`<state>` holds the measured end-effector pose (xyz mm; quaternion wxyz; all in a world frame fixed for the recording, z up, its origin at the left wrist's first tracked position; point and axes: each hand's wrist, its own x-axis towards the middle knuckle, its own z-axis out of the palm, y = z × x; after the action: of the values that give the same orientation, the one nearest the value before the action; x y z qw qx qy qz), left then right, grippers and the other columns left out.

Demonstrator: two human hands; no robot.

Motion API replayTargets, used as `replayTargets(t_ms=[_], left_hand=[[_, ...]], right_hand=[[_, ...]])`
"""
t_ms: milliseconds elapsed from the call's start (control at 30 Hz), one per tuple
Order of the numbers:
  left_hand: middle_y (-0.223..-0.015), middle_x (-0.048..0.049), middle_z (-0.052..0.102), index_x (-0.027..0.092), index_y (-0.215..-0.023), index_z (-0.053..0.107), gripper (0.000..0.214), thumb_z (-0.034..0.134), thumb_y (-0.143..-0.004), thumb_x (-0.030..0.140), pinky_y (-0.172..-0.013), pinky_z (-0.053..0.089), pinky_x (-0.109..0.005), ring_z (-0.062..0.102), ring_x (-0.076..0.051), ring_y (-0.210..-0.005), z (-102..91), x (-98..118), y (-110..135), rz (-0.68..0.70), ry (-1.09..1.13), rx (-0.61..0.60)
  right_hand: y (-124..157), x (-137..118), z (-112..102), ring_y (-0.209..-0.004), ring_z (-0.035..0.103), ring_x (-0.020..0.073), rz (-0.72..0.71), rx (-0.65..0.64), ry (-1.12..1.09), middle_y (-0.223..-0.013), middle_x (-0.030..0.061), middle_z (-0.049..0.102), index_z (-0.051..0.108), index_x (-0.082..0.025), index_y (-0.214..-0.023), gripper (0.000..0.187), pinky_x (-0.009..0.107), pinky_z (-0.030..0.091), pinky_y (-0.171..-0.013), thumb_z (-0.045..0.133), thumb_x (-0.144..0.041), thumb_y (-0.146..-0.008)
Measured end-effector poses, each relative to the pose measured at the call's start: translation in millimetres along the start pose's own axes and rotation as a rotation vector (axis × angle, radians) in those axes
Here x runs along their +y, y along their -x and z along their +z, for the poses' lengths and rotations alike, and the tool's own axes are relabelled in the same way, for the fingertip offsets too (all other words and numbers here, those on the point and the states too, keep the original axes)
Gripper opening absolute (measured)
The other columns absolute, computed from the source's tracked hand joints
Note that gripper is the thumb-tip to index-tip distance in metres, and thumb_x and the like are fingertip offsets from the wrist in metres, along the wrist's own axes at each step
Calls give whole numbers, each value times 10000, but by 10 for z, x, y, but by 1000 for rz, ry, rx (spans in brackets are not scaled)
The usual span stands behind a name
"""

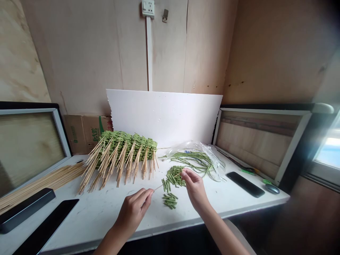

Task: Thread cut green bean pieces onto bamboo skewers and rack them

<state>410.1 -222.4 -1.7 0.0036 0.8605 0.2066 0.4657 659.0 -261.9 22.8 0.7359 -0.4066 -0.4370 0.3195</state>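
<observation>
My left hand point(135, 207) pinches a thin bamboo skewer point(158, 187) that points right, toward several cut green bean pieces point(166, 185) at its far end. I cannot tell for sure whether all of these are threaded on it. At the right edge of a pile of cut bean pieces point(174, 172), the fingertips of my right hand point(195, 187) are pressed together; what they hold is hidden. Nearer the front, between my hands, lies a smaller cluster of cut beans point(170, 201). A large stack of filled bean skewers point(127, 143) stands back left, bare stick ends facing me.
Loose bamboo skewers point(53, 179) lie left, near a black box point(29, 209) and a flat black slab point(47, 226). Long uncut beans point(195, 159) rest in a clear plastic bag point(216, 161). A phone point(245, 184), mouse point(272, 188) and scissors point(247, 169) are right. A white board point(164, 117) stands behind.
</observation>
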Motion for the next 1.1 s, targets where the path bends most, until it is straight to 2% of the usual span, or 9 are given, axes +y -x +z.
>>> replayTargets(t_ms=[167, 300, 467, 700, 767, 833, 967, 1033, 1100], left_hand=[[-824, -59, 719, 167, -1051, 686, 221, 466, -1047, 165, -698, 565, -210, 704, -141, -676, 52, -3, 50, -37, 22, -46], [-856, -68, 734, 169, -1067, 689, 206, 486, -1036, 154, -722, 569, -215, 720, -153, -716, 52, 19, 47, -44, 52, -16], [-931, -75, 751, 179, -1085, 681, 198, 491, -1034, 149, -782, 572, -228, 739, -166, -800, 75, 3, 56, -73, 78, -24], [-966, -57, 756, 204, -1069, 668, 194, 474, -1051, 199, -743, 549, -218, 734, -160, -812, 80, -21, 68, -146, 95, -62], [-959, -49, 755, 211, -1081, 667, 201, 468, -1056, 222, -722, 540, -221, 727, -159, -788, 60, -33, 58, -183, 66, -55], [-956, -47, 754, 216, -1093, 666, 212, 458, -1062, 245, -721, 537, -227, 724, -164, -788, 43, -47, 50, -230, 39, -52], [-977, -51, 755, 218, -1099, 666, 235, 441, -1069, 280, -706, 528, -241, 713, -165, -769, 40, -77, 48, -288, 19, -50], [-971, -48, 754, 218, -1096, 667, 239, 440, -1070, 289, -699, 522, -243, 705, -161, -751, 47, -86, 48, -300, 21, -50], [-963, -44, 753, 220, -1098, 668, 242, 438, -1071, 294, -695, 518, -244, 699, -158, -742, 53, -88, 46, -310, 25, -57]], right_hand=[[61, 43, 72, -837, 544, 207, -12, -61, 5, -864, 34, 647, 764, -243, -790, 189, 308, 435, -761, 810, -426, -803], [103, 59, 128, -840, 554, 202, -3, -83, -23, -857, 25, 640, 749, -244, -770, 187, 311, 441, -774, 794, -419, -822], [112, 60, 120, -855, 561, 199, -25, -113, 30, -872, 25, 635, 743, -236, -782, 184, 305, 443, -763, 787, -408, -832], [52, 130, 68, -862, 587, 209, -17, -142, 117, -902, 41, 666, 732, -216, -832, 266, 313, 472, -771, 736, -480, -868], [1, 149, 4, -849, 604, 222, -9, -195, 227, -897, 61, 697, 750, -211, -866, 357, 329, 487, -758, 620, -536, -937], [-45, 168, -83, -850, 621, 239, -31, -296, 438, -904, 78, 728, 771, -210, -891, 413, 358, 499, -779, 539, -541, -976], [-90, 228, -268, -896, 638, 287, -81, -498, 973, -843, 81, 759, 802, -222, -797, 198, 408, 482, -866, 686, -354, -889], [-97, 265, -328, -921, 645, 308, -19, -543, 1109, -784, 82, 762, 811, -226, -749, 137, 394, 482, -834, 721, -270, -843], [-103, 295, -354, -950, 648, 317, 41, -548, 1154, -773, 81, 770, 821, -233, -751, 101, 369, 484, -780, 744, -241, -816]])
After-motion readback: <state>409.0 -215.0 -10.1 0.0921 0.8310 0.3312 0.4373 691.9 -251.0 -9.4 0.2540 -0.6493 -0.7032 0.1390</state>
